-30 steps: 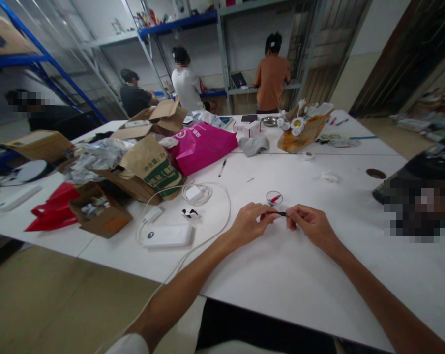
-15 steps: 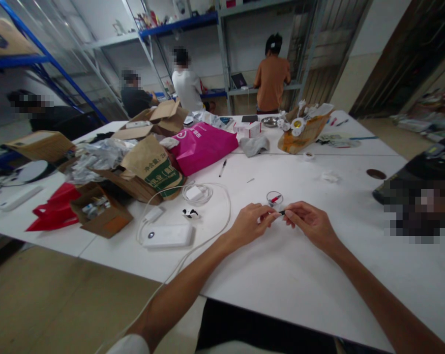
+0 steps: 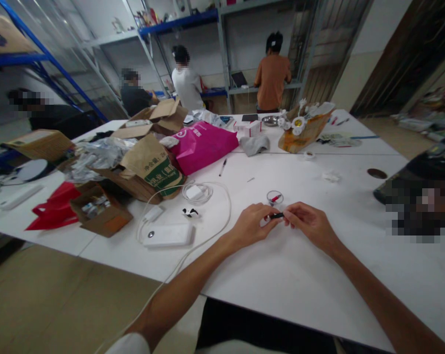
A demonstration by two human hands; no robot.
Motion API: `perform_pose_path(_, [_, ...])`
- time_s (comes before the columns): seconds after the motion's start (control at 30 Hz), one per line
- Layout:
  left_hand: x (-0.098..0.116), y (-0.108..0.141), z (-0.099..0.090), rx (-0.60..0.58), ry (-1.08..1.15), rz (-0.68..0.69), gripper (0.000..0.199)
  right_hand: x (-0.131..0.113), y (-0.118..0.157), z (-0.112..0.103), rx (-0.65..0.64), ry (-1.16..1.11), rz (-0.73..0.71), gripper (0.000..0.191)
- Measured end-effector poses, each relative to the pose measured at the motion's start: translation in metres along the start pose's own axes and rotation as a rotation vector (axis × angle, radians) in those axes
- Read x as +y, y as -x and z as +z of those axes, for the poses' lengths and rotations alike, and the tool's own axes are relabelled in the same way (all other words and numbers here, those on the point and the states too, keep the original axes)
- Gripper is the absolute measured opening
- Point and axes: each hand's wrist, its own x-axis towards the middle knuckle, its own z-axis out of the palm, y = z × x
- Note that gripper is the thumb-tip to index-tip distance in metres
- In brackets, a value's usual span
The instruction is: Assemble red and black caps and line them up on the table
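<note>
Head view, and it's a wide white tabletop (image 3: 281, 285) running away from me, a seam across its far part and a round hole (image 3: 377, 173) cut near the right side. Both arms reach out over it. Left hand (image 3: 253, 226): pinched, thumb and fingertips closed on a slim black piece (image 3: 276, 216). Right hand (image 3: 311, 223): pinched too, fingertips at the other end of it. So the piece sits between my two hands, just nearer me than a small round clear dish (image 3: 274, 197) with something red showing in it.

Over on the left, a white box-shaped device (image 3: 168, 235), then a magenta bag (image 3: 207, 147), a brown paper bag (image 3: 148, 164) and an open carton (image 3: 104, 216), all crowded onto that side. At the back, metal shelving (image 3: 178, 24) with blue beams, and four people, one in an orange top (image 3: 273, 81), facing away. Tiled floor (image 3: 71, 300) at lower left.

Now the murky bits: my fingers cover the ends of the black piece, so I can't say what it is. The red thing is too small to read. A dark heap (image 3: 425, 172) at right is partly pixelated, and my left sleeve (image 3: 130, 344) runs out of view.
</note>
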Motion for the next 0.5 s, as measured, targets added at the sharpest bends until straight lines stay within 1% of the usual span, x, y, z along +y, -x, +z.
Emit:
perform_pose_path(0.13, [0.0, 0.0006, 0.0001, -0.019, -0.03, -0.027, 0.026, 0.0, -0.0001, 0.0, -0.009, -0.003, -0.003, 0.038])
perform_pose_path(0.37, [-0.0005, 0.0011, 0.0013, -0.037, -0.057, -0.057, 0.025, 0.0038, -0.0008, -0.0008, 0.016, -0.022, -0.029, 0.038])
perform_pose_path(0.5, [0.0032, 0.0005, -0.0011, -0.016, -0.057, -0.071, 0.034, 0.0023, -0.002, -0.0022, 0.038, -0.022, -0.043, 0.039])
